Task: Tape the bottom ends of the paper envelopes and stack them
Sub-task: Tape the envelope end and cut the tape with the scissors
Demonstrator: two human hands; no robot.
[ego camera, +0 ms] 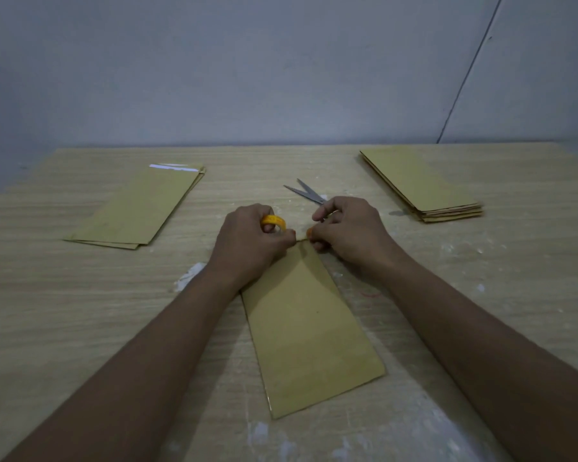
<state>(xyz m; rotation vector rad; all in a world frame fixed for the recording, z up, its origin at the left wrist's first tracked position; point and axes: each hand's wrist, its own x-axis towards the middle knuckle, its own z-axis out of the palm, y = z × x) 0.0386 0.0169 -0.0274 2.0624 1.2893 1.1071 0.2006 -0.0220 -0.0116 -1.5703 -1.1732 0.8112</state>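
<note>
Both hands' grip meets at the envelope's [309,331] far end.

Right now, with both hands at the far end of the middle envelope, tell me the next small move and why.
Probably draw the right hand rightward, pulling tape along the far edge of the brown paper envelope. The left hand grips the yellow tape roll at that edge, the right pinches what seems to be the tape end beside it, and the steel scissors lie just beyond, unused.
</note>
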